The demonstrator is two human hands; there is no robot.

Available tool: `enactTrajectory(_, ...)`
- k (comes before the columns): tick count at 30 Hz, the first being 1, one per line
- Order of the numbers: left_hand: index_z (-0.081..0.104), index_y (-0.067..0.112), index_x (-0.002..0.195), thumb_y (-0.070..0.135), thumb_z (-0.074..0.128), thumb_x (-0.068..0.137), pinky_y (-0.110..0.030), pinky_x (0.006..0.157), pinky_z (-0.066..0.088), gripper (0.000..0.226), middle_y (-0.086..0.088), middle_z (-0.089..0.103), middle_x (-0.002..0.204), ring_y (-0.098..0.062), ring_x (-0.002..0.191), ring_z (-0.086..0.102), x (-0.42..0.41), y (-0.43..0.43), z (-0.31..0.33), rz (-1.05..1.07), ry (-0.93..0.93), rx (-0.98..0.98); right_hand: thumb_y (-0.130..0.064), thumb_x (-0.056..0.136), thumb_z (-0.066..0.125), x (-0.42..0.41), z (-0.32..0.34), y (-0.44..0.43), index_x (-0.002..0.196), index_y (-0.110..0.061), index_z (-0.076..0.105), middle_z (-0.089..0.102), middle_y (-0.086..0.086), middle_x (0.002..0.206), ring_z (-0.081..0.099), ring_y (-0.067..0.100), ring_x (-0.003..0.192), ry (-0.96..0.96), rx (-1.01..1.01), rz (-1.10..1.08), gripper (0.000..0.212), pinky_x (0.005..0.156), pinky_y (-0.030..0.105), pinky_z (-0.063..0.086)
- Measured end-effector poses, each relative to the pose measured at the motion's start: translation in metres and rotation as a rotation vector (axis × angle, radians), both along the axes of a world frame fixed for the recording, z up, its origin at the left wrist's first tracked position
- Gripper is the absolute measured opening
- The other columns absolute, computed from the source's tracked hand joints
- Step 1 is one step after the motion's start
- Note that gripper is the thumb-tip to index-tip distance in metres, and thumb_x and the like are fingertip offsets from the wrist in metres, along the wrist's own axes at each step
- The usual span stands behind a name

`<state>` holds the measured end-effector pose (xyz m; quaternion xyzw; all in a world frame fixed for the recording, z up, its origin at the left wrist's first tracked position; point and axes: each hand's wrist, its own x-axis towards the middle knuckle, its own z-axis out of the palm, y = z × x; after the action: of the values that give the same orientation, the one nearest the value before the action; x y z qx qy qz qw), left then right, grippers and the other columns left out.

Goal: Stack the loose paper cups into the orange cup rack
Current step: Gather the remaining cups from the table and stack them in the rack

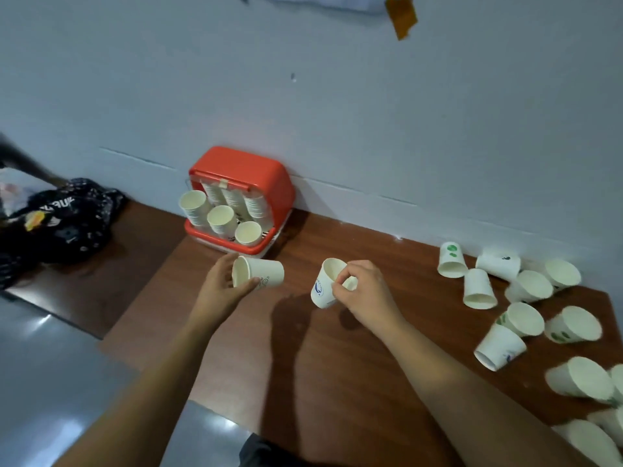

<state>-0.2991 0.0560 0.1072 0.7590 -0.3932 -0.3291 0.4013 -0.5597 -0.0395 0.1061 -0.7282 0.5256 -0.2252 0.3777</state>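
Observation:
The orange cup rack [273, 187] stands against the wall at the back of the wooden table [323, 365], holding several stacks of white paper cups [220, 219] with their mouths facing me. My left hand [224, 286] grips a white paper cup [264, 272] on its side just in front of the rack. My right hand [365, 291] pinches the rim of a second cup with a blue print [323, 281], held tilted above the table. Several loose paper cups [526, 288] lie scattered on the right side of the table.
A black printed bag [72, 217] lies on the lower brown surface at the left. The white wall runs right behind the rack. A grey shiny floor [43, 382] shows at the lower left, past the table's edge.

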Motion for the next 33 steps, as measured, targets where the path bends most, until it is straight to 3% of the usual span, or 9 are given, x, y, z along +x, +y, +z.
enactTrajectory(3,0.053,0.034,0.125,0.036,0.083,0.078,-0.039,0.091,0.054,0.056,0.002,0.061,0.125,-0.02,0.113,0.06,0.058,-0.006,0.007,-0.006,-0.152,-0.035,-0.016,0.077,0.072,0.059,0.004,-0.011,0.076,-0.026,0.063,0.054,-0.003,0.11,0.051,0.013,0.106,-0.033,-0.025,0.027,0.013,0.084,0.017,0.037)
enactTrajectory(7,0.054,0.035,0.128,0.058,0.078,0.07,-0.047,0.09,0.055,0.067,0.003,0.059,0.124,-0.017,0.113,0.057,0.141,-0.031,-0.002,-0.037,-0.334,-0.019,-0.016,0.078,0.073,0.135,0.004,-0.031,0.089,-0.02,0.065,0.051,-0.001,0.111,0.051,0.012,0.103,-0.057,-0.042,0.021,0.014,0.082,0.012,0.035)
enactTrajectory(10,0.05,0.024,0.139,0.042,0.082,0.075,-0.032,0.098,0.044,0.073,-0.006,0.048,0.135,-0.01,0.112,0.047,0.174,-0.061,0.008,-0.054,-0.371,-0.039,-0.015,0.079,0.074,0.185,-0.001,-0.05,0.091,-0.018,0.064,0.05,0.0,0.111,0.05,0.01,0.099,-0.065,-0.059,-0.006,0.016,0.078,-0.002,0.029)
enactTrajectory(13,0.048,0.022,0.142,0.028,0.084,0.077,-0.027,0.101,0.035,0.074,-0.008,0.041,0.138,-0.016,0.118,0.045,0.199,-0.098,0.005,-0.122,-0.403,-0.026,-0.014,0.079,0.074,0.226,-0.008,-0.07,0.09,-0.02,0.061,0.049,0.0,0.109,0.047,0.008,0.097,-0.05,-0.093,-0.046,0.018,0.081,-0.004,0.027)
enactTrajectory(16,0.054,0.02,0.136,0.025,0.085,0.075,-0.027,0.1,0.035,0.069,-0.009,0.045,0.134,-0.026,0.125,0.047,0.216,-0.13,-0.005,-0.233,-0.455,-0.037,-0.015,0.08,0.073,0.253,-0.019,-0.087,0.092,-0.017,0.062,0.048,-0.003,0.11,0.047,0.008,0.099,-0.02,-0.137,-0.088,0.017,0.083,0.003,0.028)
enactTrajectory(21,0.051,0.017,0.14,0.026,0.083,0.077,-0.032,0.094,0.041,0.071,-0.008,0.045,0.136,-0.025,0.123,0.047,0.226,-0.159,-0.027,-0.371,-0.52,-0.031,-0.014,0.079,0.072,0.278,-0.042,-0.096,0.096,-0.013,0.062,0.05,0.002,0.114,0.051,0.017,0.107,0.041,-0.199,-0.059,0.019,0.094,0.02,0.04)
enactTrajectory(25,0.055,0.012,0.134,0.025,0.084,0.075,-0.045,0.093,0.05,0.067,-0.012,0.051,0.13,-0.032,0.115,0.054,0.23,-0.17,-0.041,-0.437,-0.62,-0.048,-0.016,0.078,0.074,0.286,-0.063,-0.097,0.099,-0.009,0.063,0.053,0.008,0.115,0.053,0.027,0.111,0.137,-0.212,-0.021,0.025,0.097,0.035,0.045)
enactTrajectory(33,0.055,0.008,0.132,0.026,0.088,0.068,-0.049,0.092,0.047,0.074,-0.019,0.055,0.126,-0.041,0.105,0.058,0.234,-0.187,-0.068,-0.596,-0.789,0.038,-0.023,0.081,0.072,0.301,-0.087,-0.103,0.129,-0.008,0.055,0.053,0.011,0.129,0.051,0.031,0.12,0.351,-0.139,0.048,0.053,0.102,0.045,0.044)
